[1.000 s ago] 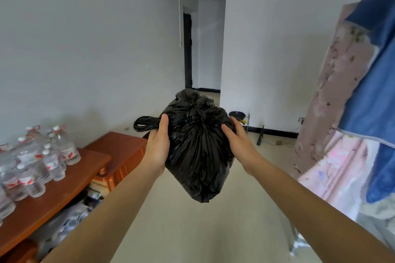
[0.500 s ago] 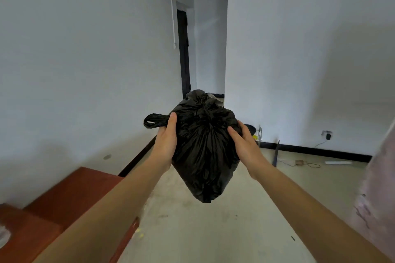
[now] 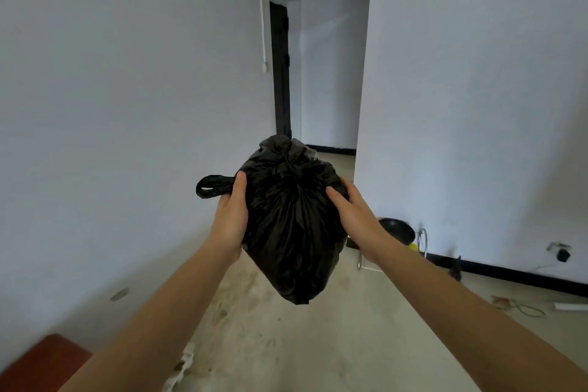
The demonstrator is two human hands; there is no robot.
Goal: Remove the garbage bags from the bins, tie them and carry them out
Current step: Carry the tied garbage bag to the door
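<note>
A full black garbage bag [image 3: 291,226] hangs in the air in front of me, its top bunched and knotted. A loose handle loop [image 3: 213,186] sticks out to the left. My left hand [image 3: 230,216] grips the bag's left side, thumb up along the plastic just below that loop. My right hand [image 3: 351,213] clasps the right side, fingers curled round the back. The bag's pointed bottom dangles free above the floor.
A narrow hallway [image 3: 327,73] opens straight ahead between white walls, with a dark door [image 3: 281,73] on its left. A black pan [image 3: 397,229], a wire stand and cables lie along the right wall's baseboard. A brown wooden cabinet corner [image 3: 41,363] shows at bottom left.
I have walked forward toward the hallway with the bag held the same way. The table with water bottles and the hanging cloth have passed out of view; the pan is closer.
</note>
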